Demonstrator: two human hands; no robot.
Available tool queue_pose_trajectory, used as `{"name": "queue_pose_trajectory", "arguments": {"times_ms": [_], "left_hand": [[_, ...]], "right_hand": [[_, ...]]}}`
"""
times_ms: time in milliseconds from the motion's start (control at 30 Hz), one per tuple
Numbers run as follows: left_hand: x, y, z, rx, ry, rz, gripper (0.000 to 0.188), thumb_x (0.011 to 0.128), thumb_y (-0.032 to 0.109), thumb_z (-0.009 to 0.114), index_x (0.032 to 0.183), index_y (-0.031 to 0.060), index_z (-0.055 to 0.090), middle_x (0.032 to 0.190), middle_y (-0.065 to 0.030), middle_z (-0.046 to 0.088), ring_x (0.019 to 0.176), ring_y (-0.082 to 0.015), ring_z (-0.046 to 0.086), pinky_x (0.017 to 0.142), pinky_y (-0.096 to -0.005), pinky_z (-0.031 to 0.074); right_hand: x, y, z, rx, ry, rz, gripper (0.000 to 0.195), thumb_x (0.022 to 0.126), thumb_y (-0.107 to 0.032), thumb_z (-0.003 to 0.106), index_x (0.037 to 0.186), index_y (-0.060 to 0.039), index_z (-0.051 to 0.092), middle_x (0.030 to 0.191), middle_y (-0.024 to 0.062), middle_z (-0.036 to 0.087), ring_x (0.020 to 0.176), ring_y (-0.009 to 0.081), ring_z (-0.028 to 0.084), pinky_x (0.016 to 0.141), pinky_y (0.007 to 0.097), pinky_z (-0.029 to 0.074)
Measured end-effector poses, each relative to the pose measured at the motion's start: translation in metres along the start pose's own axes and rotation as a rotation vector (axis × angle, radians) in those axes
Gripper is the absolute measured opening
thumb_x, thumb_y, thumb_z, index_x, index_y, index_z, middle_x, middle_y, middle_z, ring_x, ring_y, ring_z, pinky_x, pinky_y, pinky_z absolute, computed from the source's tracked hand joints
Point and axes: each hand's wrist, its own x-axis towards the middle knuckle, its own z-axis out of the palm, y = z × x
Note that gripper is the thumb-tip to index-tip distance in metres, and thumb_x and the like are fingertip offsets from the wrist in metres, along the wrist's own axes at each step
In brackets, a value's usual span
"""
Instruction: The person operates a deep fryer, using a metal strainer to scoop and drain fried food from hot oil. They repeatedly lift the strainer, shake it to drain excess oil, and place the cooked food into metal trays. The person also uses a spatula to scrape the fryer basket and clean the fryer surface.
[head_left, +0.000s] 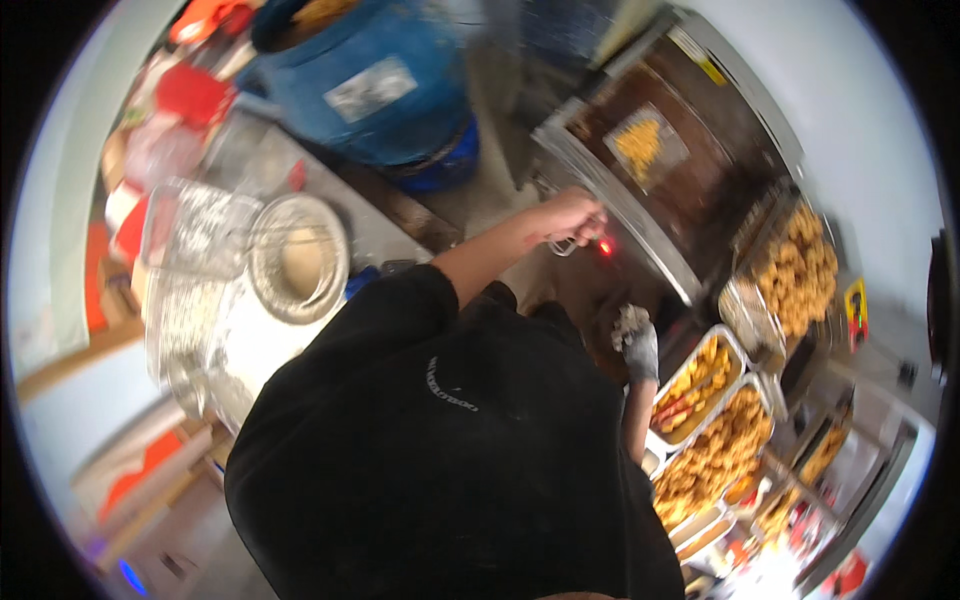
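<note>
My left hand (579, 217), bare, reaches over the front edge of a metal deep fryer (622, 217). Its fingers look curled, and a pale loop shows just below it; whether it grips the loop is unclear. In the fryer's dark brown oil lies a light patch of yellow food pieces (637, 146). My right hand (637, 337) wears a pale glove with whitish, lumpy matter over the fingers. It hangs beside a white-rimmed tray (737, 345) of yellow food pieces; blur hides whether it holds anything.
Fried pieces (799, 270) fill a container right of the fryer. Another tray of fried pieces (720, 457) stands lower right. At left are a batter pot (300, 259), a clear plastic tub (191, 225) and white flour (262, 345). A blue plastic barrel (367, 75) stands at the top.
</note>
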Motion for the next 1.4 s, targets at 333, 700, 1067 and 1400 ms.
{"name": "queue_pose_trajectory", "arguments": {"times_ms": [333, 700, 1067, 1400], "left_hand": [[-0.032, 0.042, 0.047, -0.045, 0.145, 0.172, 0.028, 0.101, 0.02, 0.039, 0.088, -0.0019, 0.052, 0.07, -0.0102, 0.055, 0.048, -0.0123, 0.045, 0.043, -0.0304, 0.039], [-0.036, 0.004, 0.079, 0.025, 0.153, 0.151, 0.031, 0.101, 0.022, 0.04, 0.09, -0.0048, 0.053, 0.072, -0.0119, 0.056, 0.044, -0.0119, 0.047, 0.041, -0.0297, 0.042], [-0.215, 0.077, 0.104, -0.054, 0.282, 0.162, 0.028, 0.099, 0.024, 0.047, 0.104, -0.0029, 0.055, 0.065, -0.001, 0.047, 0.046, -0.0061, 0.035, 0.037, -0.0222, 0.027], [-0.417, 0.16, 0.133, 0.158, 0.923, 0.6, 0.031, 0.1, 0.021, 0.045, 0.097, -0.0079, 0.056, 0.062, 0.0001, 0.049, 0.035, -0.0023, 0.034, 0.027, -0.0173, 0.027]], "right_hand": [[0.049, -0.009, -0.022, 0.721, -0.015, 0.298, 0.036, 0.103, -0.034, 0.033, 0.101, -0.0088, 0.06, 0.075, -0.0007, 0.056, 0.063, 0.012, 0.053, 0.055, 0.0256, 0.043], [0.032, 0.003, -0.035, 0.461, -0.036, 0.27, 0.019, 0.1, -0.02, 0.042, 0.093, -0.0084, 0.055, 0.068, -0.0003, 0.052, 0.057, 0.0106, 0.05, 0.048, 0.0256, 0.042], [0.025, 0.015, -0.04, 0.349, -0.022, 0.189, 0.02, 0.101, -0.026, 0.046, 0.094, -0.0106, 0.057, 0.068, -0.0012, 0.055, 0.053, 0.0098, 0.051, 0.046, 0.025, 0.041], [0.049, -0.033, -0.03, 0.934, -0.196, 0.329, 0.018, 0.1, -0.025, 0.046, 0.097, -0.0085, 0.054, 0.069, -0.0014, 0.05, 0.055, 0.0089, 0.047, 0.049, 0.024, 0.039]]}}
